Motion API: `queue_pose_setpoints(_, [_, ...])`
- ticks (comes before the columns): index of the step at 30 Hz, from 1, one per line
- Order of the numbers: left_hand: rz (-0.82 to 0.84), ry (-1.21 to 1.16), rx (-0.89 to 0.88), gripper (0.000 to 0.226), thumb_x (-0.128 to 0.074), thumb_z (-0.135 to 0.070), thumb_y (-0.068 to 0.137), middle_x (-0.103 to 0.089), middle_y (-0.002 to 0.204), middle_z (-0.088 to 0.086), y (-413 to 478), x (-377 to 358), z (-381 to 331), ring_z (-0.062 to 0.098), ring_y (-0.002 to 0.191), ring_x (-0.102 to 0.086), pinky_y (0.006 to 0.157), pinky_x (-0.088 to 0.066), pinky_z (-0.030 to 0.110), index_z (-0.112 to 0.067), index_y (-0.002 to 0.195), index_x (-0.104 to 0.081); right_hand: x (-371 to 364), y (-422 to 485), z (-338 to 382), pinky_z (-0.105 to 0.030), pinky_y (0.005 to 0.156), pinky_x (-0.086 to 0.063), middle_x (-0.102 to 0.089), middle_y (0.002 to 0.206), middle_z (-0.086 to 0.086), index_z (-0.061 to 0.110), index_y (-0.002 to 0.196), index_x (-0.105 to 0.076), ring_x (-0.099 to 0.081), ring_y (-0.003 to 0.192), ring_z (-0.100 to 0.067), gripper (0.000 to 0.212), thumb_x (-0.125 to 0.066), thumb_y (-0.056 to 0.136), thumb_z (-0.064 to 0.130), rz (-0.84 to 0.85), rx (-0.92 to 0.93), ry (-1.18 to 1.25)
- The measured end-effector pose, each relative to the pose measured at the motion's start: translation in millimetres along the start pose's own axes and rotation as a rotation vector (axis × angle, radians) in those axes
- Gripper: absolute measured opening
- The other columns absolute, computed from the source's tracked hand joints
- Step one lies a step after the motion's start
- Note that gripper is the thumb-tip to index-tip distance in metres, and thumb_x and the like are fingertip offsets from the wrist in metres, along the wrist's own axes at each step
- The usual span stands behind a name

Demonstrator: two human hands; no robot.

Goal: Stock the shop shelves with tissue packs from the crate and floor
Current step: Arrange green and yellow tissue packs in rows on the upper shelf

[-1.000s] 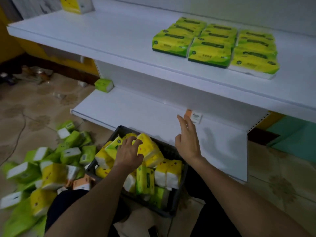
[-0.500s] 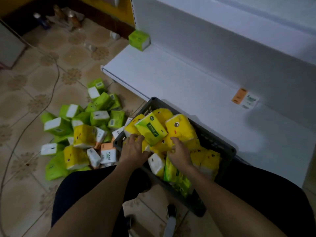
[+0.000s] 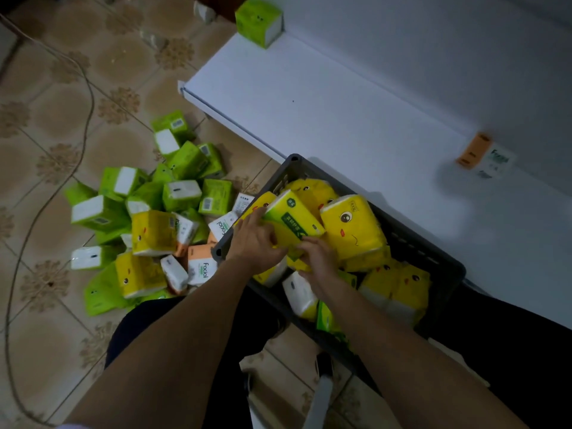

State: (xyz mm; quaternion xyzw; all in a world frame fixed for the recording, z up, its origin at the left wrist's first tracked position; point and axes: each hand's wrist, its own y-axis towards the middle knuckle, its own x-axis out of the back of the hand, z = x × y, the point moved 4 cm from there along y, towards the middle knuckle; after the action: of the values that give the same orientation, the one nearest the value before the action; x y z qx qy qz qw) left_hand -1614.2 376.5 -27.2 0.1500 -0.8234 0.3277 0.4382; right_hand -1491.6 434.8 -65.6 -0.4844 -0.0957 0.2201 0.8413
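Left hand (image 3: 254,243) and right hand (image 3: 318,258) clasp a green-and-yellow tissue pack (image 3: 294,218) atop the crate (image 3: 433,261), right fingers seemingly tucked beneath. Lift squarely, then carry it to the shelf (image 3: 325,113) at one o'clock.

The tissue packs (image 3: 353,227) wear thin, glossy plastic film, creased and catching the light. The crate (image 3: 416,243) is dark grey matt plastic with slotted walls. The shelf (image 3: 309,97) on the right looks smooth, white and matt. The floor (image 3: 62,113) on the left is patterned tile with a dull sheen.
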Motion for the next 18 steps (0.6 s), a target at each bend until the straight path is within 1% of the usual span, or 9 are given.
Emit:
queue_pose_setpoints(3, [-0.087,-0.062,0.003,0.035,-0.063,-0.034,0.072,-0.041,0.136,0.015,-10,12,-2,0.033,0.122,-0.044,0.098,-0.034,0.037,-0.003,0.089,-0.065,8,-11,11,-0.028,0.060,-0.040,-0.057,0.097,-0.005,0.020,0.099,-0.055,-0.052,0.080,-0.017,0.023,-0.062,0.081,0.008,-0.063,0.094,-0.054])
queue_pose_setpoints(5, [-0.119,-0.085,-0.003,0.036,-0.064,-0.034,0.069,-0.044,0.129,0.018,-17,23,-3,0.036,0.112,-0.051,0.090,-0.040,0.038,-0.003,0.088,-0.064,9,-19,23,-0.033,0.065,-0.045,-0.054,0.092,0.001,0.017,0.107,-0.053,-0.051,0.077,-0.014,0.032,-0.065,0.079,0.007,-0.030,0.163,-0.099])
queue_pose_setpoints(7, [-0.178,-0.121,0.000,0.049,-0.051,-0.045,0.061,-0.046,0.121,0.019,-24,40,-9,0.036,0.104,-0.055,0.084,-0.044,0.038,-0.003,0.083,-0.062,5,-33,39,-0.037,0.071,-0.048,-0.055,0.093,0.003,0.020,0.108,-0.053,-0.054,0.079,-0.014,0.037,-0.069,0.077,0.008,0.007,0.214,-0.134])
queue_pose_setpoints(10, [-0.308,-0.174,-0.043,0.058,-0.038,-0.051,0.055,-0.049,0.108,0.020,-31,72,-24,0.036,0.095,-0.057,0.076,-0.047,0.039,-0.003,0.078,-0.060,-3,-62,77,-0.039,0.077,-0.054,-0.061,0.099,-0.001,0.032,0.096,-0.057,-0.062,0.088,-0.021,0.045,-0.075,0.059,0.015,-0.003,0.394,-0.160])
queue_pose_setpoints(11, [-0.351,-0.173,-0.068,0.056,-0.038,-0.050,0.056,-0.050,0.105,0.020,-35,85,-30,0.036,0.091,-0.058,0.074,-0.048,0.039,-0.003,0.076,-0.060,-5,-72,90,-0.038,0.077,-0.055,-0.061,0.102,-0.001,0.033,0.096,-0.057,-0.062,0.091,-0.022,0.047,-0.076,0.058,0.013,-0.010,0.458,-0.180])
queue_pose_setpoints(13, [-0.449,-0.158,-0.141,0.047,-0.042,-0.045,0.059,-0.050,0.094,0.021,-46,114,-45,0.037,0.077,-0.059,0.067,-0.051,0.040,-0.003,0.073,-0.058,-8,-101,116,-0.023,0.072,-0.050,-0.057,0.107,-0.001,0.028,0.108,-0.056,-0.059,0.093,-0.019,0.052,-0.074,0.065,0.004,-0.006,0.577,-0.243])
queue_pose_setpoints(14, [-0.488,-0.157,-0.164,0.044,-0.044,-0.042,0.060,-0.050,0.090,0.022,-53,129,-51,0.038,0.073,-0.058,0.064,-0.052,0.041,-0.002,0.072,-0.057,-10,-116,129,-0.020,0.071,-0.049,-0.057,0.111,-0.002,0.028,0.113,-0.055,-0.058,0.095,-0.020,0.056,-0.073,0.067,0.003,-0.005,0.641,-0.289])
queue_pose_setpoints(16, [-0.540,-0.156,-0.193,0.042,-0.045,-0.039,0.062,-0.049,0.088,0.023,-66,160,-60,0.039,0.073,-0.057,0.062,-0.051,0.042,-0.001,0.075,-0.057,-16,-148,156,-0.028,0.081,-0.050,-0.056,0.117,-0.008,0.029,0.119,-0.054,-0.058,0.102,-0.024,0.061,-0.073,0.067,0.005,-0.011,0.781,-0.373])
queue_pose_setpoints(18, [-0.613,-0.132,-0.225,0.032,-0.051,-0.029,0.067,-0.050,0.092,0.024,-83,194,-70,0.041,0.076,-0.056,0.062,-0.050,0.042,0.000,0.079,-0.057,-22,-186,182,-0.032,0.088,-0.048,-0.053,0.121,-0.011,0.027,0.125,-0.053,-0.055,0.107,-0.026,0.062,-0.073,0.070,0.008,-0.019,0.935,-0.440])
